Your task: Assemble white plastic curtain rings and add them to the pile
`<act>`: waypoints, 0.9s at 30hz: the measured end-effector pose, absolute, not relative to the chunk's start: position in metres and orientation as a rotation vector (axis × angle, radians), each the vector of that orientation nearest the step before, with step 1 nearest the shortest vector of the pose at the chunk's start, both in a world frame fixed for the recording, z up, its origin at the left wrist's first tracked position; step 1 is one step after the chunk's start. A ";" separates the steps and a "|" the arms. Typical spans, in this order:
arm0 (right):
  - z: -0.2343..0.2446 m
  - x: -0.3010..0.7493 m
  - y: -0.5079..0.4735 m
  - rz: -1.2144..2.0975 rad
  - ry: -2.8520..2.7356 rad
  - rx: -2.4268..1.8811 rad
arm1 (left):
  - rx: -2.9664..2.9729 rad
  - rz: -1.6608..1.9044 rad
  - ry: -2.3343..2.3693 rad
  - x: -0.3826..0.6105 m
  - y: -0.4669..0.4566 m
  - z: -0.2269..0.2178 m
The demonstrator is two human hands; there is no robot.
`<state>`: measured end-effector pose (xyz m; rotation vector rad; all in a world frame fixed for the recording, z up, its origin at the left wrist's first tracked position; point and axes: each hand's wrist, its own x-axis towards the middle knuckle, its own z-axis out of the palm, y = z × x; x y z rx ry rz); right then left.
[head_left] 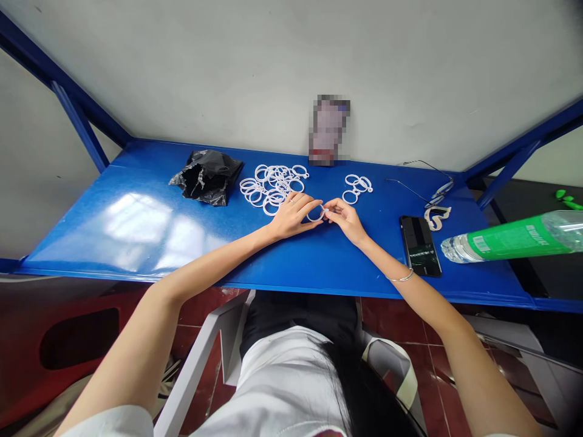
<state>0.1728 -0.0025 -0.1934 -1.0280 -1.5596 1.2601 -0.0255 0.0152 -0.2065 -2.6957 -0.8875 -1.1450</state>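
Grey-white wall (255, 73) fills the view ahead of me, with smudges and small marks on it. Against it stands the glossy blue table (191, 258), on a blue metal frame (79, 124); bright patches of light reflect from its left side. Below its edge I see dark red floor tiles (439, 370).

At my right, a clear bottle (553, 227) reaches towards the edge of view; its green label (505, 240) bears pale lettering, too small and sideways for me to read. A crumpled black plastic bag (218, 173) lies left of the heap of white rings (276, 182). A blurred upright rectangle (328, 130) leans on the wall. Near the bottle is a dark phone (419, 246), its screen marks illegible, with glasses (441, 195) beyond it. A few more rings (357, 188) lie apart, right of the heap.

Between my hands, just in front of the heap, is one white ring (322, 215): my left grip (293, 217) closes thumb and fingers around it, and my right grip (345, 217) pinches its right side.
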 end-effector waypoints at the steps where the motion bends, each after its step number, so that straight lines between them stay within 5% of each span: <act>1: -0.194 0.173 -0.002 1.321 -1.516 -1.023 | -2.697 -1.128 -0.887 -0.025 0.015 -0.207; 27: -0.188 0.167 -0.005 1.750 -1.168 -0.862 | -2.733 -0.992 -0.833 -0.025 0.014 -0.206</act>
